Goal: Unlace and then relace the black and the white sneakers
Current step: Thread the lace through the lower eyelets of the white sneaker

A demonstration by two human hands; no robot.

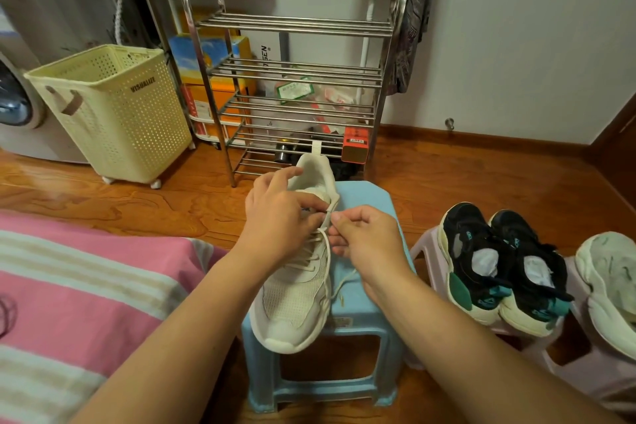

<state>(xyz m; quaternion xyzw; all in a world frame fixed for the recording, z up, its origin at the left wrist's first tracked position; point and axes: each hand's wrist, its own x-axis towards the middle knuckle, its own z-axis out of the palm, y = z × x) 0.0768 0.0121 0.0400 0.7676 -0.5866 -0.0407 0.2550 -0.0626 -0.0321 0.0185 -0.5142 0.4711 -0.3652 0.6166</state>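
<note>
Bedroom corner, wooden floor (447,182): steel shoe rack (292,79) standing against the wall, cream laundry basket (113,113) sitting to its left, striped pink bedding (86,286) filling the near left. Resting on a blue stool (364,286) at centre, toe pointing toward the camera: white sneaker (296,299), lacing crossed over the lower eyelets. Waiting on a pale stool (426,251) to the right: black sneakers (499,262), paper stuffed inside, and beside them a second white sneaker (609,286) lying sole-up. Steadying the tongue near the collar: left hand (278,213), fingers curled over the upper eyelets, grip on the lace not clear. Pinching the white lace (327,244) between thumb and forefinger just beside the top eyelet: right hand (364,237), loose end trailing down onto the stool. Probably working the topmost eyelets; worth keeping the shoe pinned, feeding the tip straight through, and pulling evenly to avoid twisting.
</note>
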